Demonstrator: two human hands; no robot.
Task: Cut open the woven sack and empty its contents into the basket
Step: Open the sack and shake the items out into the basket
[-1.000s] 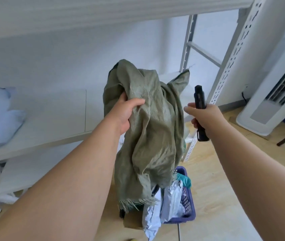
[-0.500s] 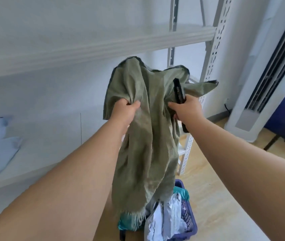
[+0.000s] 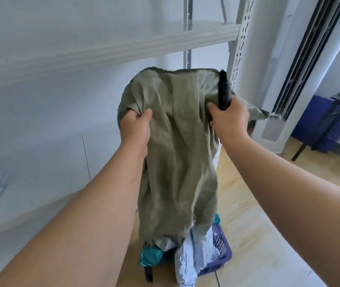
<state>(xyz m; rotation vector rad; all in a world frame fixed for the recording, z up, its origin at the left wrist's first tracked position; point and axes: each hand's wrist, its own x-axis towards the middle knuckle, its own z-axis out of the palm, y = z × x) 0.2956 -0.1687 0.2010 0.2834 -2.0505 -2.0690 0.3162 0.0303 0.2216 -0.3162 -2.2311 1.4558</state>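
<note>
The woven sack (image 3: 177, 146), olive green and limp, hangs upside down in front of me at chest height, its frayed cut edge at the bottom, directly above the basket (image 3: 222, 248). My left hand (image 3: 137, 126) grips a bunched fold of the sack near its upper left side, fingers curled into the fabric with the thumb on top. My right hand (image 3: 228, 114) is closed around a black cutter (image 3: 223, 90), which points upward against the upper right corner of the sack; the same hand also appears to pinch sack fabric against the handle, though the fingers are hidden behind the hand and I cannot confirm this. The basket is purple plastic with a lattice wall and stands on the wood floor (image 3: 268, 224). It holds grey-white mailer bags (image 3: 198, 251) and a teal packet (image 3: 151, 255), which lie just under the sack's open end. Behind the sack stands a white metal rack (image 3: 240, 48) with a perforated upright and a shelf board (image 3: 102, 48) crossing above my hands. To the right of the rack stands a white tower air conditioner (image 3: 285, 79), and a blue crate (image 3: 328, 123) sits well beyond it on the far right.
</note>
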